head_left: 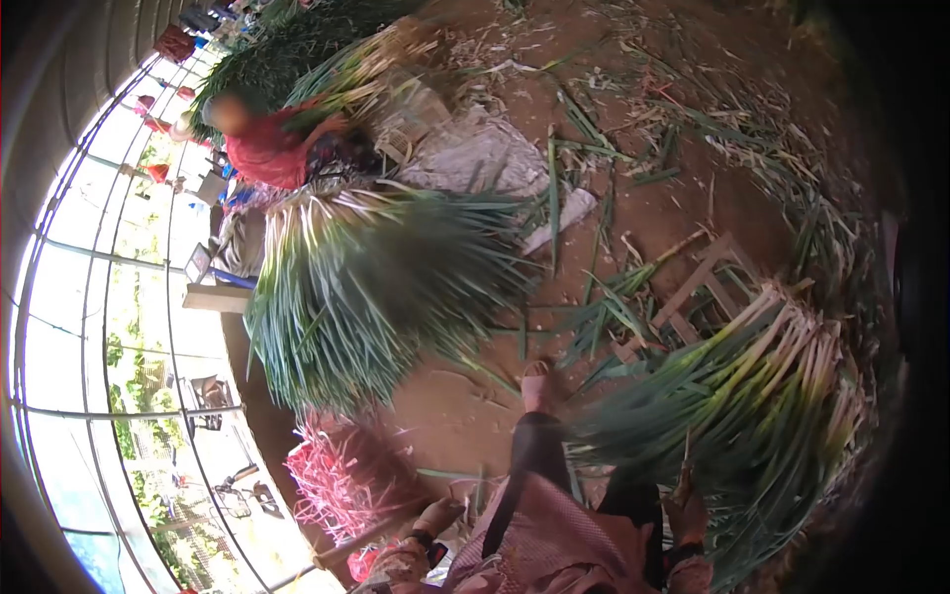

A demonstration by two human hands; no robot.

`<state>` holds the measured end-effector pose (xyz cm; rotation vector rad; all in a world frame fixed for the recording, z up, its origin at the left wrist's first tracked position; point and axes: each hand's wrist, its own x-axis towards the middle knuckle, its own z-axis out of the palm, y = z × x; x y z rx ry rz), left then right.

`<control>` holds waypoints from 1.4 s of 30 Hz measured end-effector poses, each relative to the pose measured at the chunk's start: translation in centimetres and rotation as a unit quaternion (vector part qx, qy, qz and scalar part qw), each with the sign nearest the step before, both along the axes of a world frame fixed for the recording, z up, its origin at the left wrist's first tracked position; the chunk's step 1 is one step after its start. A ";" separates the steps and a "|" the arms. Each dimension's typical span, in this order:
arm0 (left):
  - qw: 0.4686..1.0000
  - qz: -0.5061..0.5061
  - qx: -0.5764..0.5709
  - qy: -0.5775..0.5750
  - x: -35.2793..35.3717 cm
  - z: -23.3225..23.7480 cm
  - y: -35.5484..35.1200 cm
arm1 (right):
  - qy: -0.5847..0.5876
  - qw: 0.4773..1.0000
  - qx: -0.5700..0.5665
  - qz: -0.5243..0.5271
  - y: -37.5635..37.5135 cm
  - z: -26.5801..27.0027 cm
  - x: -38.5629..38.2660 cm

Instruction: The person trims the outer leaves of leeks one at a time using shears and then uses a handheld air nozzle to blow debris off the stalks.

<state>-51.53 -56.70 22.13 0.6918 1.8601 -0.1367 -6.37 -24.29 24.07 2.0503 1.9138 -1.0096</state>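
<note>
My left hand (pixel 438 517) is low in the view, its fingers curled, beside a heap of pink and red plastic strips (pixel 348 477). What is in those fingers, if anything, is too small to make out. At the lower right, my right hand (pixel 685 515) is closed around a thin, narrow, upright piece (pixel 687 457) that looks like a blade or stick. Next to it lies a big pile of green onions (pixel 737 391), with pale root ends to the right and green leaves fanned toward my legs.
A second large green onion pile (pixel 386 282) stands ahead on the left. Behind it sits a co-worker in red (pixel 265 150) near more onions. A wooden frame (pixel 705 287), a white sheet (pixel 480 153) and scattered leaves lie on the brown ground (pixel 732 203).
</note>
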 end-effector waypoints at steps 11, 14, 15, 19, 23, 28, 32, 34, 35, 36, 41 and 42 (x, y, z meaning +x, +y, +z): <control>0.968 -0.057 0.216 0.114 -17.2 -10.5 -7.0 | -0.024 0.995 -0.073 0.066 1.2 1.1 -13.7; 0.995 -0.029 0.076 0.050 -18.0 -7.1 -3.1 | -0.025 0.974 -0.079 0.211 1.6 0.0 -12.1; 0.996 -0.053 0.057 0.040 -18.2 -5.6 -0.1 | -0.037 0.974 -0.104 0.200 2.5 0.3 -13.0; 0.981 -0.186 0.051 0.037 -18.0 -5.0 10.9 | -0.021 0.982 -0.107 0.154 4.0 -1.6 -12.4; 0.975 -0.202 0.066 0.072 -15.0 -9.0 23.0 | 0.044 0.976 -0.213 -0.018 6.7 -0.1 -10.4; 0.957 -0.231 0.164 0.054 -7.8 -16.3 40.0 | 0.123 0.929 -0.318 -0.140 7.3 -2.3 -7.6; 0.933 -0.276 0.224 0.057 -1.8 -19.8 51.0 | 0.190 0.894 -0.372 -0.160 6.8 -4.5 -5.5; 0.930 -0.239 0.276 0.037 1.2 -19.9 55.7 | 0.312 0.839 -0.362 -0.259 4.6 -6.3 -3.5; 0.919 -0.261 0.291 0.047 1.8 -21.7 57.5 | 0.354 0.814 -0.356 -0.292 3.9 -6.8 -3.0; 0.908 -0.282 0.304 0.057 2.2 -23.7 58.9 | 0.363 0.808 -0.356 -0.297 3.5 -6.7 -2.8; 0.897 -0.304 0.312 0.074 4.7 -35.0 65.8 | 0.408 0.773 -0.344 -0.344 5.4 -7.9 -4.3; 0.893 -0.338 0.286 0.086 4.6 -39.0 67.8 | 0.418 0.758 -0.340 -0.366 6.1 -8.6 -5.1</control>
